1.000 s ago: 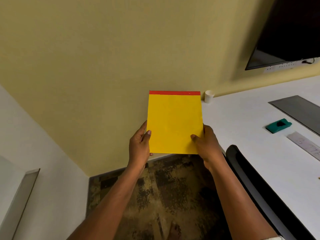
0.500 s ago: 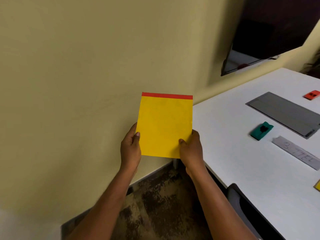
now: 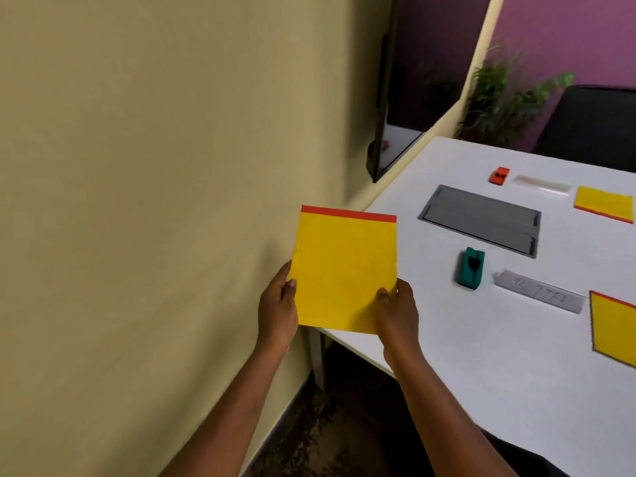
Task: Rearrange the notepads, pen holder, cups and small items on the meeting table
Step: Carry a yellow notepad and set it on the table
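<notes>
Fingers (image 3: 287, 290) of the left hand (image 3: 277, 313) and right hand (image 3: 395, 313) pinch the yellow notepad's (image 3: 344, 270) lower corners, holding it upright mid-frame, beside the desk (image 3: 481, 339). Right of centre, a grey nameplate (image 3: 540, 296) carries handwriting, not clearly readable.

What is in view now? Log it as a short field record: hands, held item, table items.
left hand: grips the held notepad's lower left edge
right hand: grips its lower right corner
held notepad: yellow, red top strip, upright, off the table's near corner
table: white
on table: green item, orange item, grey panel, grey label, two more yellow notepads
cups, pen holder: not in view
</notes>
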### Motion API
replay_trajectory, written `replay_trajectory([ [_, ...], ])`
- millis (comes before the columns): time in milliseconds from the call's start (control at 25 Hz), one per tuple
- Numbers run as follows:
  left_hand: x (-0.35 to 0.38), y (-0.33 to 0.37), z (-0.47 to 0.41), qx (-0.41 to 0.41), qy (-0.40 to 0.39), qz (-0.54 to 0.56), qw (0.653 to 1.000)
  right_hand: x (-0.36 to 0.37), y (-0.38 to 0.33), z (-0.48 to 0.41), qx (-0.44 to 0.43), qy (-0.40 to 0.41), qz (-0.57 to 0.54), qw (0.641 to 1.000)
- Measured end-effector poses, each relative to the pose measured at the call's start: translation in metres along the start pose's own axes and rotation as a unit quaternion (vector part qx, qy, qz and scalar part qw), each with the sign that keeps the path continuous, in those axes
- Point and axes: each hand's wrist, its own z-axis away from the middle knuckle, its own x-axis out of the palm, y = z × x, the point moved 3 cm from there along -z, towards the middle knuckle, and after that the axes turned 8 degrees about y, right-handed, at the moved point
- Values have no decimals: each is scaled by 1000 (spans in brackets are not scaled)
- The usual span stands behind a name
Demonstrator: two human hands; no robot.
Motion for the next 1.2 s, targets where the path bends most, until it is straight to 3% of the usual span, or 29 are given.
replay_trajectory([
  [160,25,-12,-45,-25,-79,-29,996,12,8,-30,49,75,-9,996],
  [400,77,-34,-101,-70,-150,-72,984,24,20,-98,95,124,-11,988],
  [880,211,-64,-224,-122,-139,-208,960,60,37,-271,143,142,-31,979],
  [1200,237,-79,-287,-105,-155,-291,938,105,57,-321,166,198,-44,965],
])
